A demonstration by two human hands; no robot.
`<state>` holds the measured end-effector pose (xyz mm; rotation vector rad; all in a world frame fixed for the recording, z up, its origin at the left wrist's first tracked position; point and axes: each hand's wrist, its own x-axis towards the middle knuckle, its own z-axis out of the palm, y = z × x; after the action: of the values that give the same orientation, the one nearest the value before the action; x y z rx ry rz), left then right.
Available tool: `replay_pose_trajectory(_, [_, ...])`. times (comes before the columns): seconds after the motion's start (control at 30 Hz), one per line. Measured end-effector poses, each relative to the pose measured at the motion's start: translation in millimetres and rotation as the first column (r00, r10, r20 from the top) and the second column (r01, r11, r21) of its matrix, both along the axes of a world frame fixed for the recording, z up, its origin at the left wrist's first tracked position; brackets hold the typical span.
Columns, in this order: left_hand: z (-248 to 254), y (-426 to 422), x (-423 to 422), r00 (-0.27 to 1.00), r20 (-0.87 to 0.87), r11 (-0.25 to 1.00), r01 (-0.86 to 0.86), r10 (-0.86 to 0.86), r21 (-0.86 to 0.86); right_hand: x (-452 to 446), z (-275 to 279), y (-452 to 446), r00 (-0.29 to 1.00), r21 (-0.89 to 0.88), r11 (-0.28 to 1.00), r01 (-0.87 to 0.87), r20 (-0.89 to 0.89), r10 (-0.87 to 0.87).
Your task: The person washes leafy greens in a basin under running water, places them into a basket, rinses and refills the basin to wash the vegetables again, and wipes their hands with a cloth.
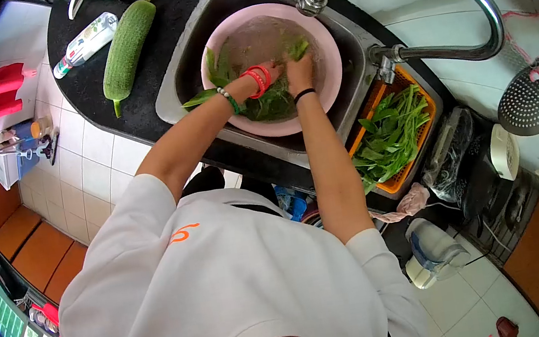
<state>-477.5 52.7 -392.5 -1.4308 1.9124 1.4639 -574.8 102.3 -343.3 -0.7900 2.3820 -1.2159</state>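
Taking the pink basin's middle as the clock centre and the top of the view as 12, the left grip (268, 72) sits close to that centre and the right grip (299, 73) just beside it at 3. The fingertips of both are lost among cloudy water and leaves, so I cannot tell whether either is closed on anything.

The leafy greens (270, 107) lie in the water around them, thickest at 6, with a leaf jutting over the rim between 8 and 9 and another sprig just beyond the right grip, towards 1. They should be light and limp, slick when wet, the blades likely to tear or bruise under a pinch. Stems look the better hold: gather several loosely, low down, and let the leaves trail.

The pink basin (334, 66) stands inside the steel sink (171, 94); full of water, it would probably be heavy and apt to slop. The tap's nozzle (312, 2) hangs at 1. Farther out, at 4, an orange basket (436, 103) holds more greens (393, 129), while a green gourd (129, 54) rests on the black surface (84, 94) between 9 and 10.
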Motion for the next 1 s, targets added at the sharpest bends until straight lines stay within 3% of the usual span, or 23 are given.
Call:
replay_pose_trajectory(0.03, [8.6, 0.1, 4.6, 0.990, -0.110, 0.995, -0.087, 0.091, 0.041, 0.2, 16.3, -6.3, 0.990, -0.044, 0.997, 0.067, 0.128, -0.061])
replay_pose_trajectory(0.1, [53.6, 4.6, 12.8, 0.814, -0.470, 0.935, -0.348, 0.340, 0.074, -18.1, 66.2, 2.2, 0.802, 0.005, 0.998, -0.065, 0.596, 0.049])
replay_pose_trajectory(0.13, [78.3, 2.8, 16.6, 0.809, -0.474, 0.932, -0.353, 0.347, 0.080, -20.1, 69.6, 6.7, 0.803, -0.121, 0.988, -0.094, 0.578, 0.147])
replay_pose_trajectory(0.23, [101.6, -1.7, 21.0, 0.760, -0.455, 0.886, -0.388, 0.464, 0.256, -19.6, 91.7, 6.0, 0.766, -0.174, 0.979, -0.103, 0.614, 0.190])
replay_pose_trajectory(0.3, [71.7, 0.8, 12.4, 0.611, -0.563, 0.825, -0.486, 0.556, 0.288, -22.1, 86.3, 5.9, 0.778, -0.132, 0.987, -0.093, 0.609, 0.155])
replay_pose_trajectory(0.37, [65.1, 11.0, 6.2, 0.668, -0.588, 0.877, -0.449, 0.457, 0.172, -21.9, 77.2, 4.2, 0.789, -0.091, 0.992, -0.082, 0.603, 0.120])
replay_pose_trajectory(0.4, [63.5, 16.3, 4.7, 0.726, -0.590, 0.915, -0.401, 0.353, 0.054, -16.0, 68.9, 3.0, 0.889, -0.179, 0.949, -0.260, 0.339, 0.308])
replay_pose_trajectory(0.43, [61.4, 18.3, 3.2, 0.726, -0.587, 0.912, -0.408, 0.358, 0.051, -11.2, 61.7, 1.3, 0.886, -0.214, 0.870, -0.445, 0.040, 0.463])
replay_pose_trajectory(0.47, [59.3, 21.9, 1.6, 0.846, -0.453, 0.934, -0.349, 0.282, -0.071, -12.4, 50.5, -0.7, 0.883, -0.215, 0.868, -0.447, 0.047, 0.467])
replay_pose_trajectory(0.5, [57.4, 27.4, 0.2, 0.934, -0.294, 0.948, -0.264, 0.205, -0.177, -18.9, 30.0, -3.3, 0.915, -0.017, 0.922, -0.386, 0.119, 0.385])
replay_pose_trajectory(0.53, [60.9, 35.1, 0.0, 0.922, -0.318, 0.909, -0.312, 0.220, -0.276, -21.8, 22.3, -5.9, 0.942, 0.185, 0.929, -0.320, 0.170, 0.290])
replay_pose_trajectory(0.57, [64.5, 38.7, 0.5, 0.923, -0.313, 0.909, -0.313, 0.223, -0.275, -24.7, 15.3, -6.4, 0.940, 0.185, 0.928, -0.322, 0.175, 0.292])
replay_pose_trajectory(0.6, [73.7, 40.8, 1.5, 0.925, -0.313, 0.907, -0.309, 0.217, -0.285, -26.6, 11.6, -5.0, 0.921, 0.105, 0.977, -0.183, 0.367, 0.133])
replay_pose_trajectory(0.67, [79.3, 44.0, 2.7, 0.925, -0.317, 0.907, -0.306, 0.210, -0.290, -34.2, 7.6, -0.8, 0.672, 0.016, 0.988, 0.155, 0.731, -0.118])
replay_pose_trajectory(0.7, [73.4, 43.9, 3.7, 0.925, -0.310, 0.911, -0.309, 0.221, -0.272, -31.6, 18.4, -0.1, 0.675, 0.015, 0.988, 0.153, 0.728, -0.116])
replay_pose_trajectory(0.77, [61.8, 41.5, 2.8, 0.922, -0.307, 0.911, -0.319, 0.235, -0.260, -16.5, 55.6, 3.3, 0.427, -0.172, 0.963, 0.206, 0.902, 0.070])
replay_pose_trajectory(0.8, [60.7, 42.2, 3.3, 0.924, -0.335, 0.921, -0.281, 0.184, -0.270, -9.6, 58.9, 8.1, 0.678, -0.155, 0.988, -0.026, 0.723, 0.131])
replay_pose_trajectory(0.83, [59.3, 42.7, 3.8, 0.923, -0.361, 0.928, -0.243, 0.131, -0.283, -11.7, 52.9, 8.3, 0.678, -0.156, 0.987, -0.031, 0.723, 0.135])
replay_pose_trajectory(0.87, [57.8, 43.2, 1.6, 0.923, -0.361, 0.927, -0.245, 0.134, -0.283, -15.7, 42.7, 9.6, 0.772, -0.055, 0.988, -0.144, 0.619, 0.147])
replay_pose_trajectory(0.9, [66.3, 41.0, -1.9, 0.982, -0.186, 0.949, -0.019, -0.042, -0.314, -20.1, 29.9, 10.6, 0.845, 0.061, 0.969, -0.239, 0.504, 0.177])
replay_pose_trajectory(0.93, [83.0, 33.5, 0.0, 0.976, 0.000, 0.928, 0.209, -0.219, -0.308, -19.7, 21.5, 6.2, 0.893, 0.138, 0.971, -0.197, 0.433, 0.120])
replay_pose_trajectory(0.97, [99.2, 35.3, 7.8, 0.976, 0.008, 0.929, 0.209, -0.217, -0.306, -22.5, 13.6, 1.5, 0.889, 0.137, 0.970, -0.201, 0.441, 0.122])
replay_pose_trajectory(1.0, [136.8, 44.6, 19.5, 0.922, 0.158, 0.790, 0.386, -0.354, -0.476, -25.2, 10.8, -0.2, 0.940, 0.294, 0.918, -0.267, 0.291, 0.180])
